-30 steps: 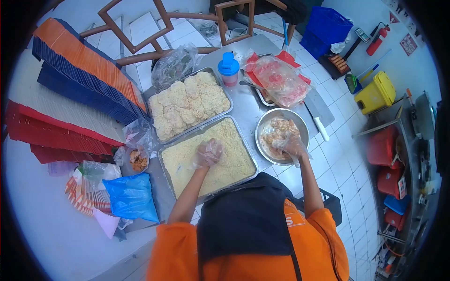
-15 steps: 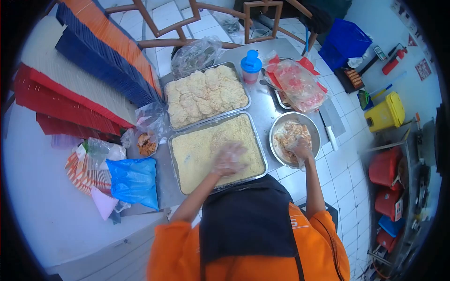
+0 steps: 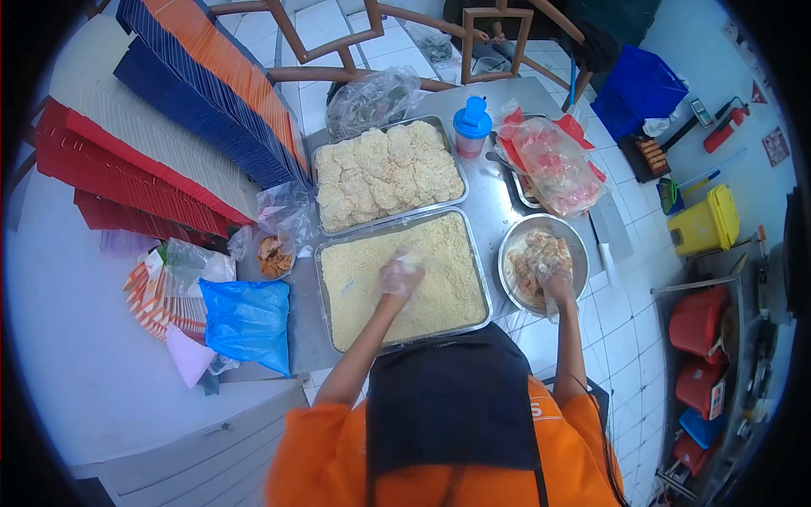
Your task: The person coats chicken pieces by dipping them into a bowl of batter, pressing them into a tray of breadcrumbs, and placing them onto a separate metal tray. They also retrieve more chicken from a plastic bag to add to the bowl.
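My left hand (image 3: pixel 400 277), in a clear plastic glove, is over the tray of pale crumbs (image 3: pixel 355 308), its fingers blurred at the crumb surface. Whether it holds anything cannot be made out. Inside the metal bowl (image 3: pixel 578 241), my gloved right hand (image 3: pixel 557 286) touches the raw meat pieces (image 3: pixel 537 258) near the right side; its fingertips are partly hidden. Behind the crumb tray, a second tray holds coated pieces (image 3: pixel 389 173) packed together. A blue-lidded cup (image 3: pixel 472 128) stands to the right of that tray.
A knife (image 3: pixel 605 253) lies right of the bowl. Behind the bowl is a red and clear plastic bag (image 3: pixel 553 165). At left are a blue bag (image 3: pixel 247 325), a small bag of browned pieces (image 3: pixel 274 257) and stacked cartons (image 3: pixel 160 160). Another person's hands (image 3: pixel 490 37) show beyond the table.
My left hand has drawn its spread fingers in and turned them away from me over the crumbs. My right hand reaches further over the meat. The whole view has shifted slightly.
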`<state>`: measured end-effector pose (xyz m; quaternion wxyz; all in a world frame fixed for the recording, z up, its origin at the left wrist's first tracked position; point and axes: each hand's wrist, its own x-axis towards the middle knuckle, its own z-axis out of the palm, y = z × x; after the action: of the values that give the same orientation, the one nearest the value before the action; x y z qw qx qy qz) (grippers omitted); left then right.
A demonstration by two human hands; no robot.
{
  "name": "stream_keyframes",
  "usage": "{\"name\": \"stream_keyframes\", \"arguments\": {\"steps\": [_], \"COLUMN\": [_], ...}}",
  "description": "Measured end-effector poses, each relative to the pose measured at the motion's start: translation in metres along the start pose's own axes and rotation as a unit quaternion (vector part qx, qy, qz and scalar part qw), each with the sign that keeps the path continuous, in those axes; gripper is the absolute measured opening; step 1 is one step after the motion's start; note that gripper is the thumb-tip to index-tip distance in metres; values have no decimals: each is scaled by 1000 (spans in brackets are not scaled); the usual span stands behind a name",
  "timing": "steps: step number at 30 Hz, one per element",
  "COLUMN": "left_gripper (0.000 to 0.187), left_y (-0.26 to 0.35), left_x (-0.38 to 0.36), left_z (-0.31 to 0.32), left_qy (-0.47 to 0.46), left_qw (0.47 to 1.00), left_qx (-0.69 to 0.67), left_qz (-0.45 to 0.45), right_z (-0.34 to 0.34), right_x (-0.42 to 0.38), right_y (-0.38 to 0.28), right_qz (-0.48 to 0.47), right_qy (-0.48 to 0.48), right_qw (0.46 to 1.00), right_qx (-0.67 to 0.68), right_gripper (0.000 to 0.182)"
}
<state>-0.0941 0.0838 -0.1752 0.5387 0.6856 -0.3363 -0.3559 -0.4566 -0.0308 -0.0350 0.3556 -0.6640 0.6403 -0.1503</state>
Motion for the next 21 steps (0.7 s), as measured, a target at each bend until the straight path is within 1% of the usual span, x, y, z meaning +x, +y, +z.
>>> {"name": "stream_keyframes", "arguments": {"steps": [1,2,3,4,5,6,7,8,9,10,11,12,13,14,15,16,17,18,20,21], "left_gripper": [41,40,39,39,33,30,30,29,30,30,33,35,35,37,40,40,42,44,46,49], "left_y": [45,94,147,142,134,126,118,110,107,108,109,109,108,108,109,119,128,134,129,126], "left_x": [-12,-25,-38,-34,-29,-25,-17,-6,4,15,27,34,36,42,49,50,45,42,45,46], "left_z": [-10,-20,-31,-33,-34,-33,-28,-20,-11,-3,6,14,18,21,22,22,21,20,20,20], "left_qy": [-19,-37,-52,-55,-78,-101,-106,-97,-89,-97,-134,-170,-177,-218,-258,-267,-253,-238,-251,-256], "left_qw": [995,979,954,954,926,891,891,863,832,833,819,803,804,782,757,757,761,765,761,753], "left_qx": [98,199,294,293,363,429,429,471,510,508,499,485,481,489,497,491,489,487,491,501], "left_qz": [7,18,32,30,70,110,108,154,200,197,250,302,302,319,337,338,345,349,342,340], "right_z": [4,5,6,7,7,4,1,-2,-7,-8,-7,-6,-7,-9,-8,-9,-11,-14,-12,-7], "right_x": [7,10,10,11,11,10,9,8,8,8,7,8,9,11,11,9,6,5,3,0], "right_y": [8,9,9,8,7,2,-4,-10,-19,-23,-24,-24,-24,-22,-17,-16,-13,-8,4,8], "right_qz": [-19,-18,-12,-6,-3,-3,-2,4,7,10,19,-2,-23,-17,-13,-6,21,29,14,2], "right_qy": [19,20,30,41,40,20,0,-1,-10,-19,-21,-5,12,14,-12,-38,-69,-70,-129,-109], "right_qw": [999,999,999,999,999,1000,999,999,1000,998,998,999,999,999,1000,999,995,995,982,983], "right_qx": [-24,-24,-26,-29,-30,6,42,41,-6,-53,-56,-48,-40,-44,-16,13,66,60,135,150], "right_gripper": [46,46,42,39,39,38,38,38,40,41,41,45,48,48,51,53,52,52,53,49]}}
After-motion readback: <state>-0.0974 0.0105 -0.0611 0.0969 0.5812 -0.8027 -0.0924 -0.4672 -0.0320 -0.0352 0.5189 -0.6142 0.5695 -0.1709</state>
